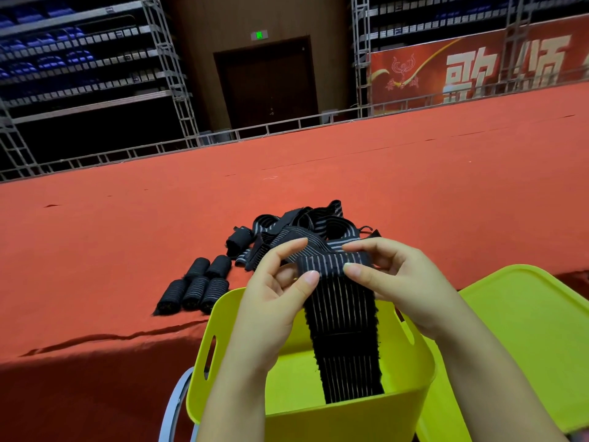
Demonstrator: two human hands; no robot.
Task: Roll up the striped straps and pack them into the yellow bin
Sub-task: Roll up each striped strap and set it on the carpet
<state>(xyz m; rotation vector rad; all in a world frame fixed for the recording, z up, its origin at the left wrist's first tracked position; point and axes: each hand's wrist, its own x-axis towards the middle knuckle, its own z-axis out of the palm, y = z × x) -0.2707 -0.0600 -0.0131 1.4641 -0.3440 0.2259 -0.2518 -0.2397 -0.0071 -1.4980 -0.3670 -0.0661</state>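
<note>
A: Both hands, left and right, pinch the top of one strap, starting the roll. Its tail hangs down into the bin, just below the table's near edge.

B: Risk I see: thumbs slip and the first turns spring loose, or the roll goes crooked since the tail dangles free.

A: Yep. Also the rolls sit close to that edge, beside the pile. One elbow bump and they drop.
</note>
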